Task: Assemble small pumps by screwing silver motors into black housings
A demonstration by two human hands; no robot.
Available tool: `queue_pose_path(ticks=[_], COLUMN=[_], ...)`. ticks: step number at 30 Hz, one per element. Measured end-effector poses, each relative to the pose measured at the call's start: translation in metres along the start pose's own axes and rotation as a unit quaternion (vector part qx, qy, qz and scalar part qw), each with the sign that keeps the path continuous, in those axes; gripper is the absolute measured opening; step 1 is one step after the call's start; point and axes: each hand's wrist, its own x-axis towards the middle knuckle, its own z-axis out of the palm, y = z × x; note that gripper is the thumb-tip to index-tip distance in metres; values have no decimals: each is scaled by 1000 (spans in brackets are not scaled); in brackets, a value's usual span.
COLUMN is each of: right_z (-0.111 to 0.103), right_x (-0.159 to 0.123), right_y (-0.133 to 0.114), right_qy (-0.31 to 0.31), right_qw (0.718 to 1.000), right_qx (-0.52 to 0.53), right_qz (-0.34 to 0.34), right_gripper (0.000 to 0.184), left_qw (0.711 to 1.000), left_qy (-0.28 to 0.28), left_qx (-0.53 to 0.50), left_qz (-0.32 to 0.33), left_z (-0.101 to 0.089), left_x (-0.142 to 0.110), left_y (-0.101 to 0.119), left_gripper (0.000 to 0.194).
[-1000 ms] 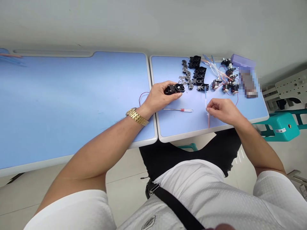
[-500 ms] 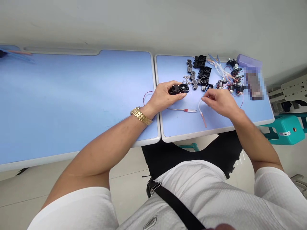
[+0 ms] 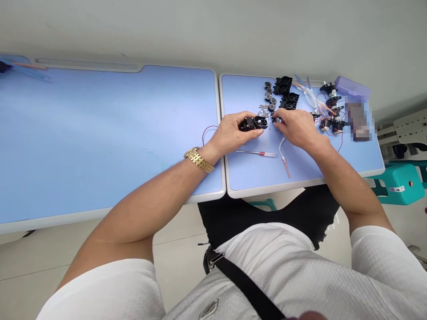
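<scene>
Left hand closed round black housing, fingers wrapped over its near side, held just above the right-hand blue table, near its inner edge. Gold watch on that wrist. Right hand just beside the housing, fingers pressed together, pinching small metal part; part mostly hidden by the fingertips, exact kind cannot be told.

Tabletop layout: two blue tables side by side, white rims meeting at a seam. Right table carries the work. Beyond the hands: round metal parts in a short column, loose screws, spare black housings. Further right: small wired motors and a bundle of tubes. Purple box at the far corner, with a blurred object just below it.

Nearer the body: red-handled screwdriver lying flat below the left hand, white tube with pink tip below the right hand, red wire curling beside the left hand.
</scene>
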Motion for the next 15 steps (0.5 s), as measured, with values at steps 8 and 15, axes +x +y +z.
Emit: queue_pose_path(ticks=[8,15], right_z=[1,-3], right_x=[-3,-6], right_y=[5,5], right_qy=[13,3], right_qw=[1000,1000], right_qx=[-1,-10], right_qz=[-4,8], right_gripper=[44,43], left_qw=[1000,1000], left_qy=[1,2], left_qx=[6,-6], left_qz=[2,-5], left_z=[-1,-1], left_x=[0,-1], left_y=[0,2], left_gripper=[54,55])
